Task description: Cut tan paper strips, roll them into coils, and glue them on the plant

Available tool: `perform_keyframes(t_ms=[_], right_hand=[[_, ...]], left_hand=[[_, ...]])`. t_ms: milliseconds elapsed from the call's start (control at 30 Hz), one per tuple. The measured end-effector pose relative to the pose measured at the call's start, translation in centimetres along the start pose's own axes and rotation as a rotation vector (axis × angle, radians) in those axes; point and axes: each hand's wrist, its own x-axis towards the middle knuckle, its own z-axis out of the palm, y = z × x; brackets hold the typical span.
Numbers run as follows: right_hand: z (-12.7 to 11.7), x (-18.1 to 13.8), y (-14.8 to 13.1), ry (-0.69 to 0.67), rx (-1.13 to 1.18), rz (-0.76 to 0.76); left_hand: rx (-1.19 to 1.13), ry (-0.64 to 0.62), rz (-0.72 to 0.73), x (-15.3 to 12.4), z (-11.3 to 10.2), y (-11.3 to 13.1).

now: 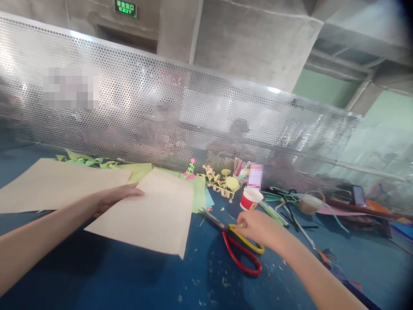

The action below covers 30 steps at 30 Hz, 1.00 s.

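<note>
Cream sheet (158, 211) clamped in the left hand (121, 196), thumb on top; the right hand (258, 226) pinches the yellow handle of the scissors (225, 227), their tips near the sheet's right edge. The blue table (135, 280), scrap-strewn, spreads between the forearms to a perforated screen (129, 86); a paper cup (248, 200) stands just beyond the right hand.

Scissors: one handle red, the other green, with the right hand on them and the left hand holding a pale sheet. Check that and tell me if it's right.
Not quite: the other handle is yellow, not green. The head view shows the scissors with one red handle and one yellow, the right hand on them and the left hand holding a pale sheet.
</note>
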Motion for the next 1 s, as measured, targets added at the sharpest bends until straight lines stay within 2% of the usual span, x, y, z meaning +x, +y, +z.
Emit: perform_keyframes(t_ms=[233, 433, 533, 700, 867, 1000], right_hand=[[-0.4, 8.0, -0.6, 0.275, -0.160, 0.037], [0.6, 13.1, -0.7, 0.282, -0.234, 0.089], [1.3, 14.1, -0.6, 0.262, -0.216, 0.106], [1.2, 14.7, 0.3, 0.243, -0.101, 0.145], [0.7, 15.3, 0.9, 0.254, 0.112, 0.115], [2.3, 16.3, 1.1, 0.229, 0.289, 0.112]], left_hand=[[-0.057, -0.060, -0.010, 0.4, -0.7, -0.3], [-0.060, -0.044, 0.022, 0.2, -0.8, 0.2], [-0.046, -0.047, 0.031, 0.7, -1.2, 0.2], [-0.038, 0.043, -0.001, 1.7, -1.9, -0.1], [-0.035, -0.014, 0.011, 1.8, -2.1, -0.3], [-0.016, 0.041, 0.006, 1.8, -2.0, -0.3]])
